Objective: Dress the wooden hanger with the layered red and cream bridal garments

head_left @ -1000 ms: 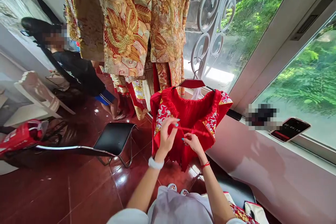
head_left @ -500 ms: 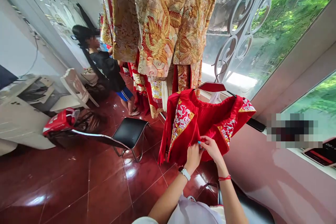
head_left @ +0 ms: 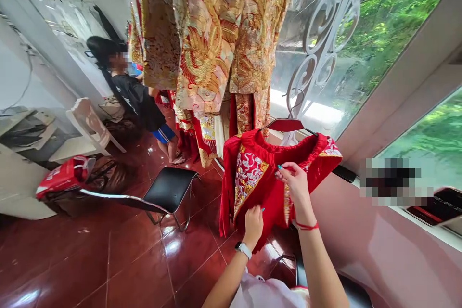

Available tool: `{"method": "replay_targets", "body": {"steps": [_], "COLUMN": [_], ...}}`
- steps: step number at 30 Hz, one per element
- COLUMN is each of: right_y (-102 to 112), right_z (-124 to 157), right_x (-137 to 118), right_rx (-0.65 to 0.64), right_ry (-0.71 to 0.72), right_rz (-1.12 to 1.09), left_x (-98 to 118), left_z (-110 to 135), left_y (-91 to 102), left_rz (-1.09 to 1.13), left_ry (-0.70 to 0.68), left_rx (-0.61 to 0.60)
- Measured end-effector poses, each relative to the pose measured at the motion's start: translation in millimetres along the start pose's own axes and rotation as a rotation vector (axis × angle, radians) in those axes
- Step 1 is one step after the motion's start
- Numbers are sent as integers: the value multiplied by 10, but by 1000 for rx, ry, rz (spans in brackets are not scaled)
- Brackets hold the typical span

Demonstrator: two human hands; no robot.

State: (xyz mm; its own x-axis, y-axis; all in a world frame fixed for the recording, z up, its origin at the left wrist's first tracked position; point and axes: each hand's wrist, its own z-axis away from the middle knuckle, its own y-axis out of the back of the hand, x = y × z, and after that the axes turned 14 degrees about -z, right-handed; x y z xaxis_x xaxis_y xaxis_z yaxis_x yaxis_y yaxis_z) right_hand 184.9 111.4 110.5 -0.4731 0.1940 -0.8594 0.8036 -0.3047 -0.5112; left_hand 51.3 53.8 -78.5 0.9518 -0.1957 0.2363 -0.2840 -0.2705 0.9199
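A red jacket (head_left: 265,192) with gold and silver embroidered panels hangs in front of me on a hanger (head_left: 287,125). The thumb and fingers of my right hand (head_left: 296,184) pinch its front edge, just under the gathered neckline. Lower on the jacket's front, my left hand (head_left: 254,225) has its fingers curled onto the red cloth and grips it. Part of the right embroidered panel is hidden behind my right hand.
Gold embroidered garments (head_left: 207,53) hang behind the jacket. A black chair (head_left: 171,188) stands on the tiled floor at left, near a red bag (head_left: 65,175). Another person (head_left: 135,98) stands farther back. A phone (head_left: 435,206) lies on the windowsill at right.
My hands were together at the middle of the jacket front. The right hand has gone up toward the neckline, the left slightly down and left; the front edges now overlap more.
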Motion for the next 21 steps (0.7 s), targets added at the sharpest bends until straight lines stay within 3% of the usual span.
{"method": "replay_targets", "body": {"steps": [4, 9, 13, 17, 21], "right_y": [-144, -159, -134, -169, -352], "right_z": [80, 306, 315, 239, 97], "right_x": [56, 231, 201, 96, -116], "right_rx": [82, 116, 43, 74, 91], "right_ry": [59, 134, 31, -36, 58], "right_rz": [-20, 34, 36, -79, -108], "left_x": [34, 345, 599, 575, 542], "left_z": [-82, -524, -879, -863, -893], "left_y": [82, 523, 793, 870, 1003], "left_rz": [50, 151, 174, 164, 258], "left_ry": [23, 66, -13, 8, 20], "left_rx": [-89, -16, -137, -131, -97]}}
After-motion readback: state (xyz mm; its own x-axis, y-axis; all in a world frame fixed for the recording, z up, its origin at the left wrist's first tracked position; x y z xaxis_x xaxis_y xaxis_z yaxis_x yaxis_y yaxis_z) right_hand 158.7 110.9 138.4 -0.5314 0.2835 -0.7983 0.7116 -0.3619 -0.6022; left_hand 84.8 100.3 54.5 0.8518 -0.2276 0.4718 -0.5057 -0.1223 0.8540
